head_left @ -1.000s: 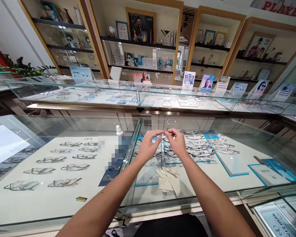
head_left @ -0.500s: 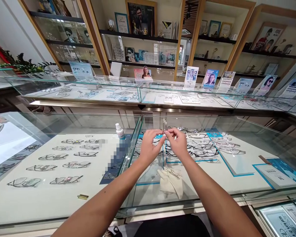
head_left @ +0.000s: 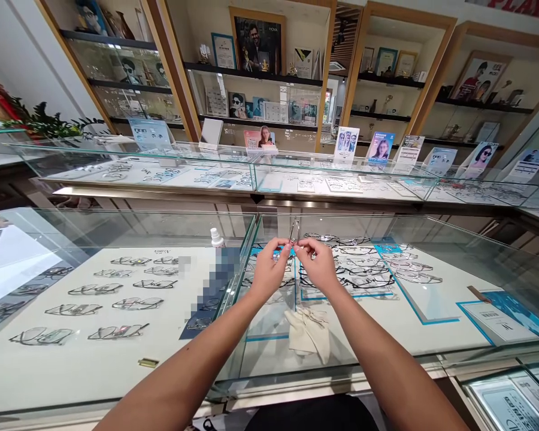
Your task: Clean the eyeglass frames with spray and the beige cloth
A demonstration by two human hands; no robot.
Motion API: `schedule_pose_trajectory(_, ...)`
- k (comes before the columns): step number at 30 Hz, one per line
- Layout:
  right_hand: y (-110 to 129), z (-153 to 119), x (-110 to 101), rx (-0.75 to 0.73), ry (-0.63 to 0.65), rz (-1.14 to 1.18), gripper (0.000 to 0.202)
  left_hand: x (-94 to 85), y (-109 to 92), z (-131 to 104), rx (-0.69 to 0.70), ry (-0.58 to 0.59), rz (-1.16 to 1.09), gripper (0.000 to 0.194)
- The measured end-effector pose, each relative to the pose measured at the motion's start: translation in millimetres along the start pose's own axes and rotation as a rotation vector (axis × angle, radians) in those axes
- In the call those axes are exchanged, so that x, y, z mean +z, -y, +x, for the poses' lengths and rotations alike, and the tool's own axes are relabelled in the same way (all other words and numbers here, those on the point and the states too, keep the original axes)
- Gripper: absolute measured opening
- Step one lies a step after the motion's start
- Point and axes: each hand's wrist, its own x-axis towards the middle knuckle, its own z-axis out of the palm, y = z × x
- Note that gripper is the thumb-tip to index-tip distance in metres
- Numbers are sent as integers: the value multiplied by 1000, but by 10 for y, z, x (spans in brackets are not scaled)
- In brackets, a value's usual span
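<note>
Both hands meet over the glass display case [head_left: 368, 356], pinching a thin-framed pair of eyeglasses [head_left: 295, 227] between them. My left hand [head_left: 269, 266] is closed on its near left side, with thumb and forefinger together. My right hand [head_left: 317, 263] grips the near right side the same way. Slim parts of the glasses stick up beyond the fingertips; the fingers hide the rest. Nearer to me than the hands, a crumpled cream cloth [head_left: 309, 338] lies with what looks like a thin wire frame on top.
Rows of eyeglasses [head_left: 137, 303] lie in the left case, and dark frames [head_left: 368, 270] lie beyond my right hand. A white bottle [head_left: 216, 237] stands left of the glass divider. A small gold-coloured piece [head_left: 148, 363] sits at the front left. Another glass counter [head_left: 233, 173] runs behind.
The glasses have turned, so their upright parts now spread apart more. Both hands have shifted slightly left in view, and the fingertips are closer together.
</note>
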Motion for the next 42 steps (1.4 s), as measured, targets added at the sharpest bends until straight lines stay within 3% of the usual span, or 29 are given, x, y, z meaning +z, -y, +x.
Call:
schedule_pose_trajectory(5, -36, -4, -10, 15, -20, -63, 29, -9, 47, 15, -26, -22, -15, 32)
schedule_pose_trajectory(10, -46, 17, -85, 71, -218, -127, 32, -17, 120, 18, -63, -40, -38, 32)
schedule_pose_trajectory(16, 0, 46, -170, -72, -376, -231, 41, -25, 186, 13, -69, 6, 10, 33)
schedule_pose_trajectory(20, 12, 14, -128, -116, -314, -291, 33, -22, 178, 22, -94, 2, -25, 34)
schedule_pose_trajectory(23, 34, -25, -78, -194, -134, -352, 24, -24, 153, 28, -103, -5, -62, 35)
schedule_pose_trajectory(27, 45, -53, -36, -320, 34, -426, 30, -19, 119, 23, -71, 9, -64, 33)
schedule_pose_trajectory(35, -34, -35, -39, -238, -59, -553, 31, -8, 167, 24, -61, -78, -111, 33)
schedule_pose_trajectory(42, -33, 1, -64, -51, -112, -660, 23, -61, 141, 103, -110, -213, -234, 38)
